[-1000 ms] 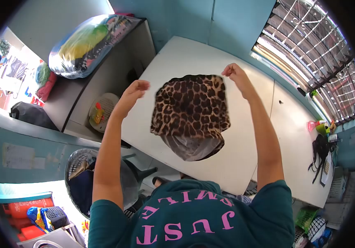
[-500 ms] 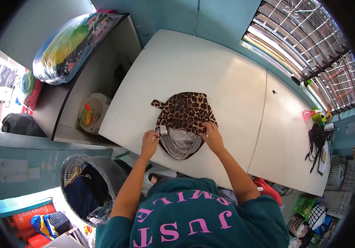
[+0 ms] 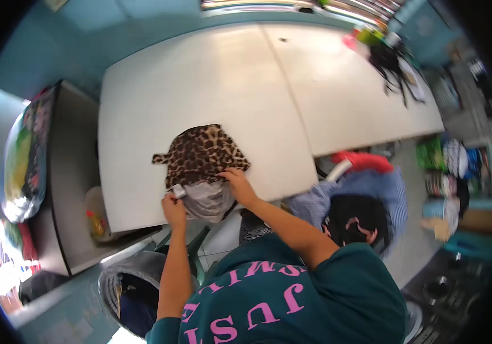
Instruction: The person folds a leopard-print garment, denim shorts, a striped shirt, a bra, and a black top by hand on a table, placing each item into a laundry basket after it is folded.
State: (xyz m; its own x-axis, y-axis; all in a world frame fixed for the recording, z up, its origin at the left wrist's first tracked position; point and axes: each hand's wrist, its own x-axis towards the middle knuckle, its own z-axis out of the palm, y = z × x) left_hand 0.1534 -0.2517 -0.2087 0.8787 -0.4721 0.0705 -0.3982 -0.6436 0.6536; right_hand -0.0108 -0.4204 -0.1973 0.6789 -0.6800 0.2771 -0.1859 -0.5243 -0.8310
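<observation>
A leopard-print garment (image 3: 203, 150) lies on the white table, with a short strap sticking out on its left. Its grey inner side (image 3: 210, 199) shows along the near part, which reaches the table's front edge. Beside a small white label (image 3: 178, 191), my left hand (image 3: 174, 209) is closed on the garment's left edge. My right hand (image 3: 239, 186) touches the border between the print and the grey side, its fingers bent over the cloth. What lies under those fingers is hidden.
A laundry basket (image 3: 108, 286) with dark clothes stands low on the left. Blue striped and black clothes (image 3: 360, 215) sit to the right, below the table (image 3: 263, 109). A shelf (image 3: 71, 172) borders the table's left side. Black straps (image 3: 392, 66) lie at its far right.
My view has turned to the right, bringing the clothes there into sight. The garment's near part has come to the table edge. My right hand has shifted inward along the cloth.
</observation>
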